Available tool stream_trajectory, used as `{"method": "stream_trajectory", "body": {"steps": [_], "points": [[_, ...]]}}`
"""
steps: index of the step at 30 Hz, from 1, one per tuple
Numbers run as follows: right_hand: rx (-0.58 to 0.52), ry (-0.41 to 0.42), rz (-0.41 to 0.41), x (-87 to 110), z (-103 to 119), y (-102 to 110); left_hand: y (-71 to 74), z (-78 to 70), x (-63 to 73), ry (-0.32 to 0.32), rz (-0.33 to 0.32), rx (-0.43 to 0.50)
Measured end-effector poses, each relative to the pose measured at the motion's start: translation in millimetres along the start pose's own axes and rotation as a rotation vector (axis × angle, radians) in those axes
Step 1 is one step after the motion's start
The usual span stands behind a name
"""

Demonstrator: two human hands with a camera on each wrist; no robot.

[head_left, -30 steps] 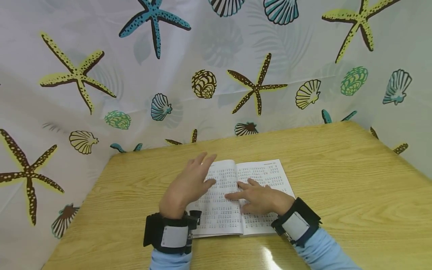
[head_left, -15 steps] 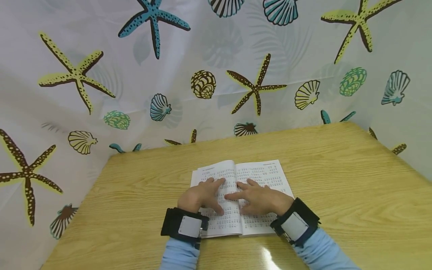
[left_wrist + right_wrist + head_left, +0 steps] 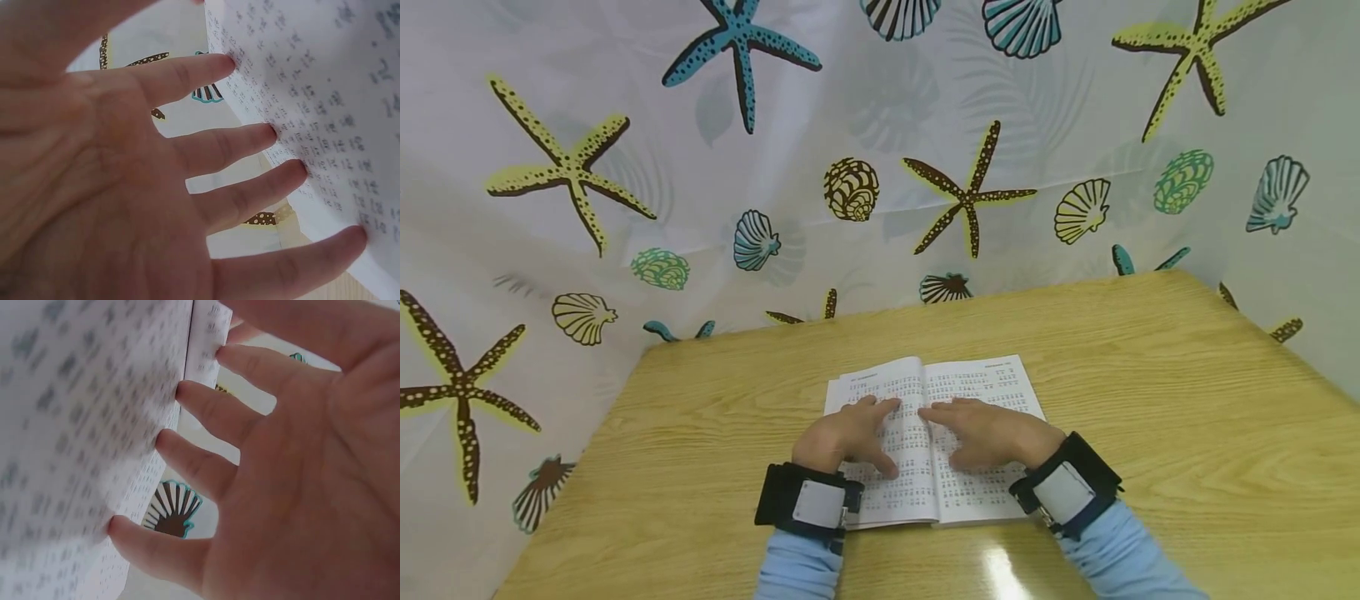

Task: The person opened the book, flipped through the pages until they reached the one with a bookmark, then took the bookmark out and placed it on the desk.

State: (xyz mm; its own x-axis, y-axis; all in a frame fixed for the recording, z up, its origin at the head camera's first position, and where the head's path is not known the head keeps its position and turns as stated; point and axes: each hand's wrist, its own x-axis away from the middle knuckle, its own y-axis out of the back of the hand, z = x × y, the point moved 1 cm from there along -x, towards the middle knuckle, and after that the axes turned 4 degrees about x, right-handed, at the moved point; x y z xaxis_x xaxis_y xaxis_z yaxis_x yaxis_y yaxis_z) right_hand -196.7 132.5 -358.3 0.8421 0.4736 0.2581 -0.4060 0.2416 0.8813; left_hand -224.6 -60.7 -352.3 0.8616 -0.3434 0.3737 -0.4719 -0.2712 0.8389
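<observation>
An open book with printed white pages lies flat, its fold running between my two hands. My left hand rests on the left page with fingers spread. In the left wrist view, the left fingertips touch the print, and the palm stays off the paper. On the right page is my right hand, its fingers pointing at the fold. The right wrist view has the right fingertips against that page, spread and fairly straight. Neither hand grips anything. Parts of both pages are hidden under the hands.
The book lies on a wood-grain table. Behind and beside the table hangs a white cloth printed with starfish and shells. Each wrist wears a black strap with a pale plate, over light blue sleeves.
My left hand has come down and right onto the left page, then stayed there. My right hand has shifted slightly right, from across the fold onto the right page.
</observation>
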Motion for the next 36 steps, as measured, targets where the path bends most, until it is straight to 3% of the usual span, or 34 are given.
{"method": "stream_trajectory", "body": {"steps": [7,17,36], "points": [[0.057,-0.071,-0.036,2.0,-28.7,6.1,1.2,-1.4,1.9,-0.013,-0.004,0.016],[-0.064,-0.069,-0.117,12.0,-72.3,12.9,-0.3,0.9,1.1,-0.005,-0.009,0.027],[-0.098,-0.099,-0.136,15.1,-75.1,14.1,-0.5,1.0,0.1,0.004,-0.008,0.034]]}}
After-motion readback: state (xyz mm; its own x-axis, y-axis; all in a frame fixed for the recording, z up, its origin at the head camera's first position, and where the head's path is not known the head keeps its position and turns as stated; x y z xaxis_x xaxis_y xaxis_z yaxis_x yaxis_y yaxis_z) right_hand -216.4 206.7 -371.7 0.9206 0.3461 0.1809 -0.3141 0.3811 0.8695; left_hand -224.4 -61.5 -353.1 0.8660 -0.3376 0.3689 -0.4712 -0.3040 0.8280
